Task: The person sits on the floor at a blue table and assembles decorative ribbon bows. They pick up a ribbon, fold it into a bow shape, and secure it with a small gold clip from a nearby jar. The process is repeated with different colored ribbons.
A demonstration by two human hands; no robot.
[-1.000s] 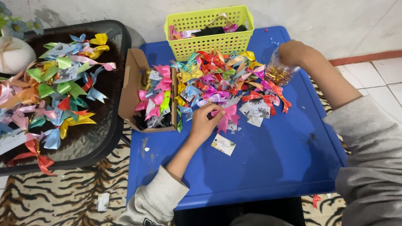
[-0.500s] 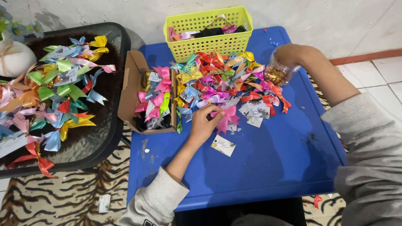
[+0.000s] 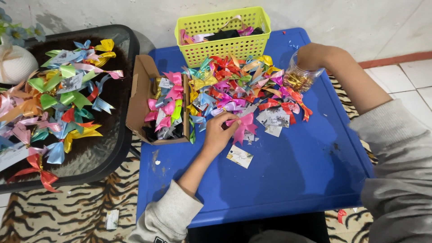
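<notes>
Change: little has shifted since the earlier frames; both hands stay where they were, the left only slightly closer on its bow.
Left hand: left hand [image 3: 219, 134] rests on the blue tabletop [image 3: 288, 180], its fingers [image 3: 230, 123] pinching a pink ribbon bow [image 3: 244, 126] at the near edge of the pile.
Right hand: right hand [image 3: 315, 56] covers the mouth of a clear jar [image 3: 299, 78] of gold bits; its fingers seem curled over the rim, though the grip itself is hidden.
Pile: loose ribbon bows [image 3: 234, 83] in many colours lie between the two hands, with small printed cards [image 3: 272, 119] just beside the pink bow.
Card: one more card [image 3: 239, 156] lies near the left wrist.
Box: a cardboard box [image 3: 139, 96] of bows sits left of the pile.
Basket: a yellow-green basket [image 3: 225, 42] stands behind it.
Side table: a dark glass table [image 3: 108, 148] carries finished bows.
</notes>
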